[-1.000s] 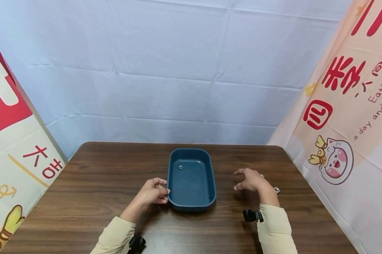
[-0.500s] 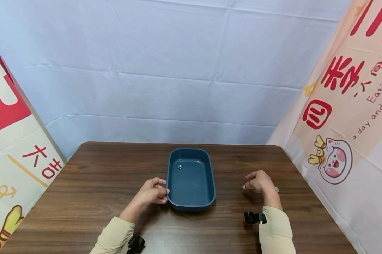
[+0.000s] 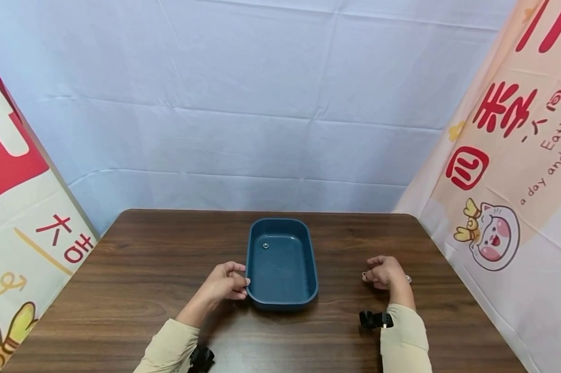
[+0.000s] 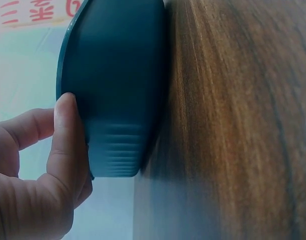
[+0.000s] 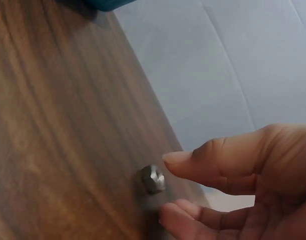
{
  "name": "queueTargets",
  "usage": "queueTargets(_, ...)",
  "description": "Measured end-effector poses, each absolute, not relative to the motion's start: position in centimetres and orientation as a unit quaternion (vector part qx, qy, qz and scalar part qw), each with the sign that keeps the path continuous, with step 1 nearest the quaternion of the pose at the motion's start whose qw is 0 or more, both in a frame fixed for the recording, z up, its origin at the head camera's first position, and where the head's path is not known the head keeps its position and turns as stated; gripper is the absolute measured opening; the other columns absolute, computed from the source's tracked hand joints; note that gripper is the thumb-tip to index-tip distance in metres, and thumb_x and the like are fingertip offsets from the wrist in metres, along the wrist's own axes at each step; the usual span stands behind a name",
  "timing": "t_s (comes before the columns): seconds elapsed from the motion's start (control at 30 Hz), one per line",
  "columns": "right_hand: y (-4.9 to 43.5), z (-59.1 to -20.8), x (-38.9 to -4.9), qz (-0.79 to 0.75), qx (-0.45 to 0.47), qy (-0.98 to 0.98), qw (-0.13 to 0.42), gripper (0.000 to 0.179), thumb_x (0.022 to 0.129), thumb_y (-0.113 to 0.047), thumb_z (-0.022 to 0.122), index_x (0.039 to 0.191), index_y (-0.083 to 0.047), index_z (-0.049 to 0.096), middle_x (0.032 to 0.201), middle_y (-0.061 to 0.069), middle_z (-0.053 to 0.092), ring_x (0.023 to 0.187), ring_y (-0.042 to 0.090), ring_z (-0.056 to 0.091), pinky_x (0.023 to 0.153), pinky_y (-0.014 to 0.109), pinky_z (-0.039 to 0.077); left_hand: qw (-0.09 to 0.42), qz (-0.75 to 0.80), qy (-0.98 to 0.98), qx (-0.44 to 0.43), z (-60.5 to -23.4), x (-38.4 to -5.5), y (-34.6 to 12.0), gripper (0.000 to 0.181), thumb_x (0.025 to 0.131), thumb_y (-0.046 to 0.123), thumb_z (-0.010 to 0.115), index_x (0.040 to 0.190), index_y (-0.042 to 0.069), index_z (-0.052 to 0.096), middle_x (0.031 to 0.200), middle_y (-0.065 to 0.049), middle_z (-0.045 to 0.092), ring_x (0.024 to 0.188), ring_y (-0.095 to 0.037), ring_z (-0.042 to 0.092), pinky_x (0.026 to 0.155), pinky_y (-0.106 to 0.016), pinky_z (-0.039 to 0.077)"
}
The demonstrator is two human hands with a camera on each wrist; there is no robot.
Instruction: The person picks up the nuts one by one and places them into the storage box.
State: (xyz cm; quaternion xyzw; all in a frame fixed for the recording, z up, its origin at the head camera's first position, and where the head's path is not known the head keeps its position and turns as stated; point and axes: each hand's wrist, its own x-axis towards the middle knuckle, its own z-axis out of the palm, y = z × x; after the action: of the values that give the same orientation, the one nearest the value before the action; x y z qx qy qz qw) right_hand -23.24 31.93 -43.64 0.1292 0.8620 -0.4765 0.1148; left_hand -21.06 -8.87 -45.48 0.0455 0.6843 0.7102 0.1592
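My left hand pinches the near left rim of a dark blue rectangular tray. In the left wrist view, one finger lies against the tray's outer wall. A small metal nut rests inside the tray, toward its far left corner. Right of the tray, my right hand is low over the table, thumb and fingers apart. A shiny nut sits just beyond the thumb and fingertips in the right wrist view. Another small metal piece shows partly from behind the right wrist.
The brown wooden table has rounded far corners. Behind it hangs a pale cloth, with printed cloths at left and right. Black wrist cameras are strapped to both forearms.
My right hand has moved right and slightly nearer, away from the tray. A nut has come into view by its fingertips; one behind the hand is now hidden. The left hand stays on the tray.
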Motion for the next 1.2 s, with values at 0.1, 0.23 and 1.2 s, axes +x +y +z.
queueTargets(0.1,32.0,-44.1,-23.0,-0.497,0.141,0.850,0.104,0.054,0.074,0.008,0.069,0.122,0.014,0.046,0.099,0.024,0.054,0.080,0.024,0.059,0.067,0.038,0.055,0.159,0.710,0.684,0.043,-45.5,-21.1,-8.9,0.041,0.082,-0.005,0.060,0.116,-0.014,0.042,0.074,-0.012,0.056,0.055,-0.016,0.058,0.052,-0.028,0.054)
queueTargets(0.23,32.0,-44.6,-22.8,-0.527,0.155,0.831,0.089,0.051,0.073,0.013,0.068,0.118,0.017,0.046,0.095,0.022,0.055,0.073,0.019,0.060,0.065,0.036,0.055,0.163,0.712,0.682,0.042,-45.6,-21.2,-8.9,0.043,0.082,-0.005,0.061,0.118,-0.015,0.040,0.074,-0.012,0.056,0.055,-0.015,0.058,0.051,-0.027,0.054)
queueTargets(1.2,31.7,-46.2,-23.4,-0.460,0.161,0.872,0.055,0.014,0.068,0.006,0.072,0.079,0.007,0.062,0.073,0.009,0.061,0.055,0.013,0.056,0.052,0.027,0.053,0.169,0.716,0.676,0.043,-45.7,-21.2,-9.0,0.042,0.082,-0.005,0.060,0.117,-0.014,0.040,0.073,-0.012,0.055,0.055,-0.015,0.058,0.051,-0.027,0.053)
